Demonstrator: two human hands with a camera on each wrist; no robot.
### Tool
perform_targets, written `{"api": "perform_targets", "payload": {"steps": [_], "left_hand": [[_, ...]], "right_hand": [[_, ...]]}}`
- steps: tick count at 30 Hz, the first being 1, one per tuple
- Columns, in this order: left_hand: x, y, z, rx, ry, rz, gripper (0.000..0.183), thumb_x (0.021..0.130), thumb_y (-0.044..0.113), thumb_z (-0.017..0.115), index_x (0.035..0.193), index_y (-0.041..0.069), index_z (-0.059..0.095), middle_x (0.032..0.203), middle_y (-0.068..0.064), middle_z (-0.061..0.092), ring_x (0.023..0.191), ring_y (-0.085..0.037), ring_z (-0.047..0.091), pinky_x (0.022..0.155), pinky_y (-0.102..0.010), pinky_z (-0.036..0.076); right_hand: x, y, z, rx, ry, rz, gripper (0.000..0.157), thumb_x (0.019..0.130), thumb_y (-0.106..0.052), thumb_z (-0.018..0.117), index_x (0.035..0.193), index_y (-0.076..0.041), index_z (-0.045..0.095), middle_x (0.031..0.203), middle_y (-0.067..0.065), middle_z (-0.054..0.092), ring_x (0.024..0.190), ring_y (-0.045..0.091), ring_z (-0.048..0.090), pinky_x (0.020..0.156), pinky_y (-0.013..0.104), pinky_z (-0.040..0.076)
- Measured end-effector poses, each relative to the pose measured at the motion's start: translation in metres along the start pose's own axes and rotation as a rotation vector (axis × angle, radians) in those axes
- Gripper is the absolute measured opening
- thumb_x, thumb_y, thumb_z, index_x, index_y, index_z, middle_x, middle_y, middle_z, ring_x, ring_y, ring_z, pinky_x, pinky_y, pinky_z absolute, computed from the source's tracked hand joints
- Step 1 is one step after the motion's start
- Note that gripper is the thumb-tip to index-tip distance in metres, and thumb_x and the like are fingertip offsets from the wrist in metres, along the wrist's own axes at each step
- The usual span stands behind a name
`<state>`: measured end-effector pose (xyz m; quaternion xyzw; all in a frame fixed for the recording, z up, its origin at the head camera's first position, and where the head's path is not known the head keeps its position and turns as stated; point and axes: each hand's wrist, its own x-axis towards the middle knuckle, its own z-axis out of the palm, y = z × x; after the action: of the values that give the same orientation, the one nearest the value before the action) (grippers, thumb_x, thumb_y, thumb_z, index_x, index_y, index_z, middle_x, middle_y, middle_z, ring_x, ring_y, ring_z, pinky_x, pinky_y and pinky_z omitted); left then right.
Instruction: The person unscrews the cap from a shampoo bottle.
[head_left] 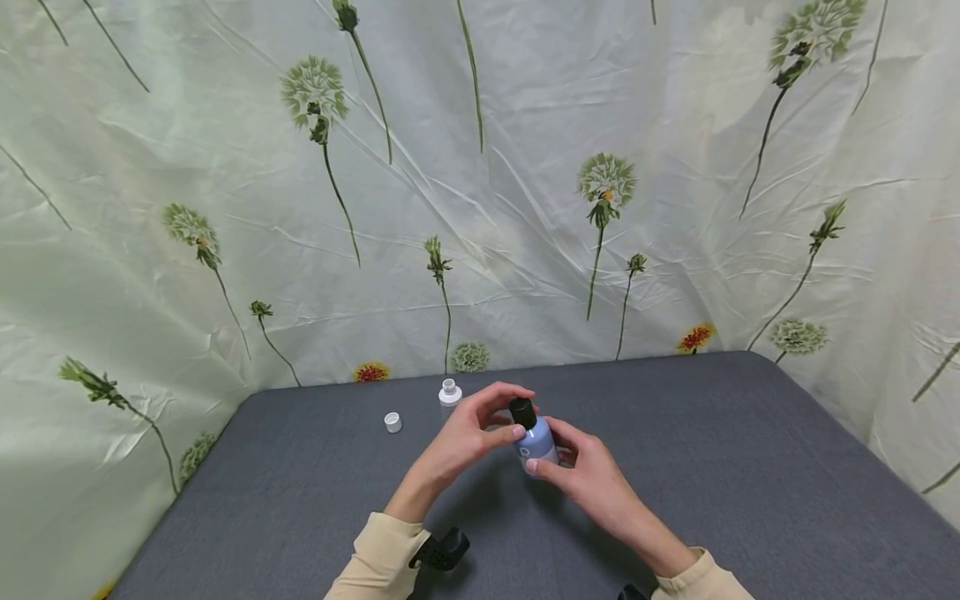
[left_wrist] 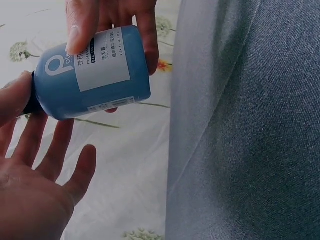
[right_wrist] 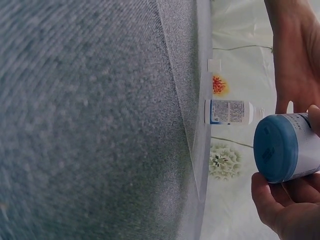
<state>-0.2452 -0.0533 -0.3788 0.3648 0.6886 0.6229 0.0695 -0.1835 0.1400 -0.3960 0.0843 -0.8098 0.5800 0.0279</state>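
Observation:
A small blue shampoo bottle [head_left: 537,446] with a black cap [head_left: 522,411] is held up over the table, slightly tilted. My right hand [head_left: 588,467] grips its body, thumb across the front label and fingers behind. At the top, my left hand [head_left: 471,429] pinches the cap between thumb and fingers; its other fingers spread out loosely in the left wrist view. The label [left_wrist: 102,60] shows a large white letter and small print. In the right wrist view the bottle's blue base [right_wrist: 272,150] faces the camera.
Behind the left hand stands a small white bottle [head_left: 450,393] with an open neck and a printed label. To its left a white screw cap [head_left: 393,422] lies on the grey cloth-covered table [head_left: 300,492]. A flower-print curtain [head_left: 517,208] hangs along the table's back edge.

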Motion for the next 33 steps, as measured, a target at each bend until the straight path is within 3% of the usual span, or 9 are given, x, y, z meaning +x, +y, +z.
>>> {"api": "perform_targets", "payload": {"steps": [9,14,19,23,28,33], "left_hand": [[0.0017,0.0011,0.0036,0.045,0.107,-0.035,0.042,0.084,0.001,0.076,0.122,0.008,0.062,0.116,-0.01,0.064,0.106,-0.022,0.059,0.089,-0.043,0.047],[0.0022,0.0017,0.0067,0.069,0.118,-0.025,0.044,0.083,0.002,0.078,0.122,0.01,0.06,0.116,-0.01,0.065,0.104,-0.019,0.059,0.087,-0.044,0.048],[0.002,0.0014,0.0072,0.072,0.064,0.012,0.047,0.088,0.006,0.074,0.13,0.016,0.059,0.125,-0.003,0.063,0.115,-0.017,0.057,0.094,-0.049,0.045],[0.0014,0.0012,0.0044,0.018,-0.017,0.051,0.044,0.094,0.004,0.065,0.137,0.012,0.057,0.135,0.0,0.058,0.127,-0.018,0.05,0.103,-0.046,0.039],[-0.0013,-0.0007,0.0004,-0.109,-0.105,0.009,0.044,0.098,0.001,0.056,0.142,0.009,0.053,0.144,-0.006,0.052,0.134,-0.021,0.045,0.109,-0.042,0.035],[-0.0018,-0.0012,-0.0005,-0.137,-0.111,-0.033,0.044,0.098,0.001,0.057,0.14,0.013,0.054,0.139,-0.006,0.056,0.131,-0.028,0.049,0.105,-0.039,0.04]], "right_hand": [[-0.0015,-0.0006,0.0014,-0.003,0.002,0.002,0.057,0.083,-0.023,0.081,0.133,-0.006,0.058,0.12,0.009,0.064,0.104,0.023,0.064,0.088,0.043,0.053],[-0.0017,0.0005,0.0008,0.005,0.0,0.013,0.056,0.084,-0.021,0.08,0.133,-0.006,0.058,0.121,0.009,0.064,0.103,0.024,0.065,0.087,0.043,0.053],[-0.0005,0.0023,-0.0002,0.02,0.0,0.009,0.056,0.083,-0.018,0.08,0.133,-0.006,0.058,0.122,0.01,0.064,0.105,0.025,0.064,0.087,0.043,0.053],[0.0002,0.0029,-0.0005,0.029,-0.008,0.0,0.055,0.084,-0.018,0.08,0.134,-0.007,0.058,0.123,0.009,0.063,0.109,0.024,0.062,0.092,0.046,0.05],[0.0004,0.0044,-0.0002,0.063,-0.024,0.002,0.057,0.084,-0.015,0.079,0.135,-0.005,0.056,0.126,0.012,0.062,0.115,0.026,0.06,0.095,0.046,0.048],[0.0012,0.0054,-0.0002,0.085,-0.032,-0.011,0.058,0.084,-0.015,0.08,0.135,-0.004,0.056,0.126,0.014,0.062,0.116,0.027,0.06,0.095,0.044,0.048]]}}
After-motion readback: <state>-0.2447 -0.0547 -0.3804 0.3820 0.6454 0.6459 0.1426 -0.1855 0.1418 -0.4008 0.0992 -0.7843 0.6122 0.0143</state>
